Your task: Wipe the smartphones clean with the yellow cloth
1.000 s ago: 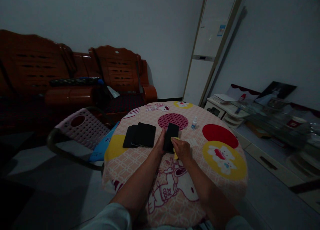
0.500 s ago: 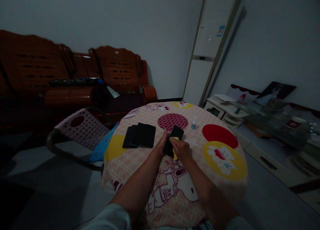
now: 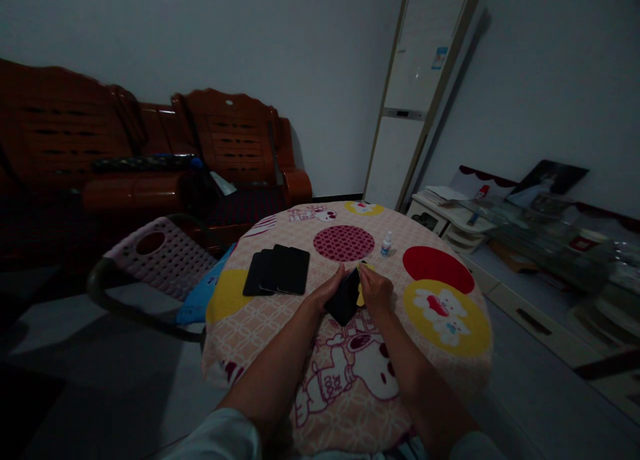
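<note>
My left hand (image 3: 329, 289) grips a flat black device (image 3: 344, 300), phone- or tablet-like, along its left side and holds it tilted above the table. In my right hand (image 3: 376, 291) a yellow cloth (image 3: 361, 295) is pinched, pressed to the device's right edge near its upper corner. Part of the cloth is hidden by my fingers. Left of my hands lie several similar black flat devices (image 3: 286, 270), overlapping one another. Beyond my right hand a small clear bottle with a white cap and blue label (image 3: 385, 247) stands upright.
A patterned cloth covers the round table (image 3: 280, 327). A woven chair (image 3: 165, 257) with a blue item on it stands at the left, before a wooden sofa (image 3: 235, 137). On the right are a low cabinet (image 3: 525, 307) and a tall air conditioner (image 3: 405, 127).
My left hand has turned and tilted the device so its edge faces my right hand. The yellow cloth has moved from the device's face to its right edge.
</note>
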